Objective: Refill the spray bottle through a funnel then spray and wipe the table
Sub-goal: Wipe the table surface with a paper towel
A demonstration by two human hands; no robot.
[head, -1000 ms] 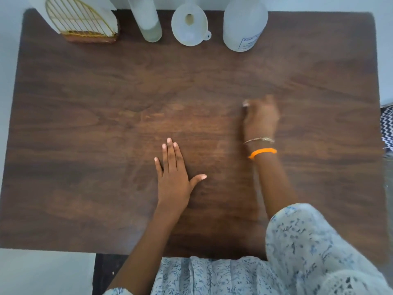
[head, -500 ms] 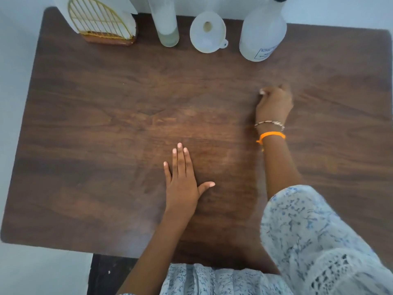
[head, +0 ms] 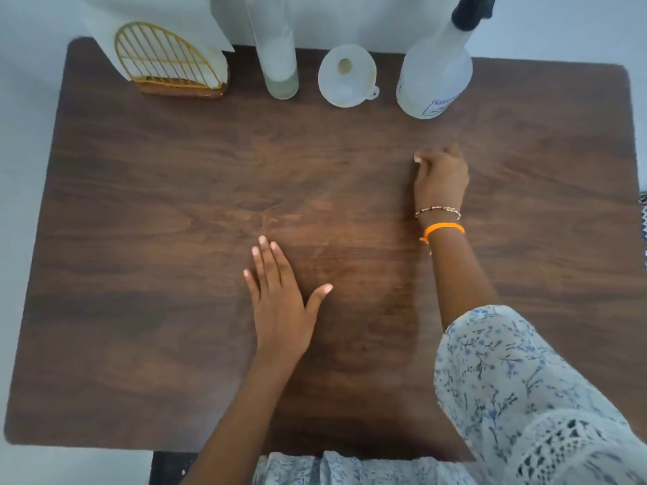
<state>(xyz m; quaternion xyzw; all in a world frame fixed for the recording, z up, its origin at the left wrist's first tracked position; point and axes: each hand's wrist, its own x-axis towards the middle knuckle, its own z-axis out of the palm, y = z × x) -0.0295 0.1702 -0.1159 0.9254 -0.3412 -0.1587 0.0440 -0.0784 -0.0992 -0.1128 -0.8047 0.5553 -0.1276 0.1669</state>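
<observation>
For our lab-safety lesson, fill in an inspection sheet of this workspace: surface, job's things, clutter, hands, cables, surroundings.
Surface: dark wooden table, no puddles visible.
Job's things: spray bottle, funnel and tall bottle upright along the far edge; no wiping cloth clearly seen.
Clutter: napkin holder at the far left corner.
Hands: left hand flat on the table; right hand curled, something small and pale at its fingertips, grip unclear.
Cables: nothing seen.
Surroundings: pale wall behind the table.

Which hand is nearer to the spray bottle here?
The right hand: it sits on the table just in front of the spray bottle, fingers curled. The left hand lies flat much farther back, toward the table's middle.
</observation>
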